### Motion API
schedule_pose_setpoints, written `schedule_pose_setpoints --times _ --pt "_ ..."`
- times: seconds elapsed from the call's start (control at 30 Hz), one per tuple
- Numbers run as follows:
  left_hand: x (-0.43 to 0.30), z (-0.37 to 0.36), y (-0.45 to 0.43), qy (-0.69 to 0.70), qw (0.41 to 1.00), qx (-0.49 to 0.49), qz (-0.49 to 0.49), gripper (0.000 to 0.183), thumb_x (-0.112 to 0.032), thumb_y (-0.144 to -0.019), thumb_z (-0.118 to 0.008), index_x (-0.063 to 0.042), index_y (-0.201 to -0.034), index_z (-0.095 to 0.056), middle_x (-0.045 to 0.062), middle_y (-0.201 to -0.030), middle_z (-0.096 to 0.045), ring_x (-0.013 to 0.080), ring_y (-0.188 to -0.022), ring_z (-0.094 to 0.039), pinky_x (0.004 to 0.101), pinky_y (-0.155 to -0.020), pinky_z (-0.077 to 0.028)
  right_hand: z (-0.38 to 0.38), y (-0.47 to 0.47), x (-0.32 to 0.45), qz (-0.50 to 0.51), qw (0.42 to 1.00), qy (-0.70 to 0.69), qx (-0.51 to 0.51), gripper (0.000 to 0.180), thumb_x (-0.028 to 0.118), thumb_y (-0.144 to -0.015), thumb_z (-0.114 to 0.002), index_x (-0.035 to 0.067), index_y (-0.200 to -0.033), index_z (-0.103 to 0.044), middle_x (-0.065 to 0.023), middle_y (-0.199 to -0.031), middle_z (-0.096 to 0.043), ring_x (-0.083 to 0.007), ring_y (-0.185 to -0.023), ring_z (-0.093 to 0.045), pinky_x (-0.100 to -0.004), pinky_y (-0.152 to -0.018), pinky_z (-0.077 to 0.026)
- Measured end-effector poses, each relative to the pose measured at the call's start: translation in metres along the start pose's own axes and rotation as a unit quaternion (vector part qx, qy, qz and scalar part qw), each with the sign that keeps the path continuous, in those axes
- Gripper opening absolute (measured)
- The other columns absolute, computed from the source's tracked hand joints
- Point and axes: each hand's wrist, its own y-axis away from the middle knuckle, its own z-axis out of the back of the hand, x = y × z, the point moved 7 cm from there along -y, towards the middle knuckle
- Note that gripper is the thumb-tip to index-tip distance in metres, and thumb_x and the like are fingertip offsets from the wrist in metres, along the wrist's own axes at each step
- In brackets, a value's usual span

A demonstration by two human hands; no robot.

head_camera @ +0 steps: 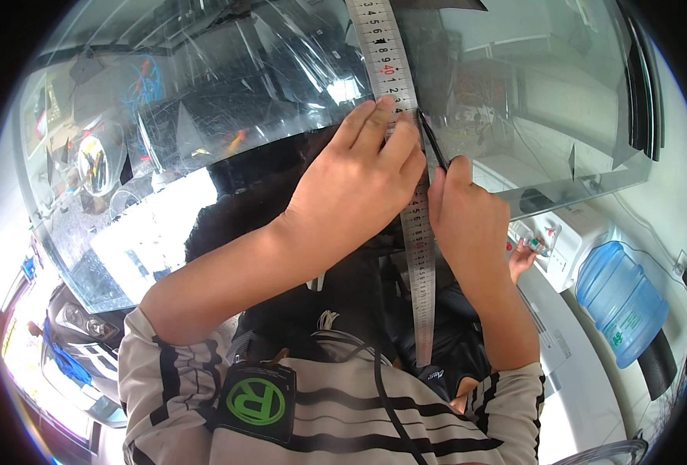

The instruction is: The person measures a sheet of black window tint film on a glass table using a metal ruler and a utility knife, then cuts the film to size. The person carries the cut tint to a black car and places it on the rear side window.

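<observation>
My left hand (pixel 366 157) presses its fingertips down on a long steel ruler (pixel 416 302), with the thumb hidden. The ruler runs away from my body across a glass tabletop (pixel 494 99), and its near end juts past the table towards me. In my right hand (pixel 471 203) is a slim, dark, pen-like tool (pixel 433 139). Its tip touches or nearly touches the ruler's right edge, just beyond my left fingers; whether it is a pen or a blade I cannot tell. Left of the ruler lies a shiny, scratched sheet (pixel 250 110), dark in places.
Cut dark scraps (pixel 573 163) lie on the glass at right. Beyond the table's right edge are a white appliance (pixel 581 232), a blue water bottle (pixel 622 305) and another person's hand (pixel 522 260). A round container of tools (pixel 95 163) shows at left; a vehicle (pixel 84 325) stands lower left.
</observation>
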Motion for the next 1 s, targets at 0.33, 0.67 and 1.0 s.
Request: schedule_pose_setpoints --times 0.33,0.67,1.0 --pt "0.001 -0.005 0.001 0.001 0.999 0.045 0.02 0.062 -0.033 -0.057 -0.085 -0.004 -0.107 -0.062 0.008 -0.115 -0.057 0.0276 -0.117 -0.056 0.0397 -0.105 -0.045 -0.006 0.019 -0.004 -0.01 0.999 0.021 0.038 0.024 0.025 -0.095 -0.058 0.006 -0.087 -0.047 -0.0081 -0.049 -0.058 -0.027 -0.043 -0.062 -0.0367 -0.039 -0.048" --pt "0.001 0.001 0.001 0.042 0.997 0.057 0.026 0.062 -0.033 -0.063 -0.085 -0.003 -0.112 -0.061 0.008 -0.119 -0.057 0.0279 -0.121 -0.055 0.0406 -0.107 -0.043 0.002 0.036 -0.023 -0.059 0.998 -0.015 0.007 0.025 0.029 -0.095 -0.059 0.006 -0.09 -0.049 -0.0088 -0.064 -0.063 -0.0295 -0.053 -0.065 -0.0402 -0.047 -0.05" --pt "0.003 -0.006 0.011 0.027 0.999 0.026 0.035 0.062 -0.043 -0.075 -0.076 -0.011 -0.126 -0.057 0.004 -0.129 -0.053 0.0223 -0.131 -0.045 0.0506 -0.119 -0.021 -0.067 0.247 -0.033 -0.148 0.966 -0.206 -0.043 0.055 0.045 -0.071 -0.08 0.007 -0.106 -0.063 -0.0119 -0.089 -0.07 -0.0291 -0.072 -0.069 -0.04 -0.059 -0.054"
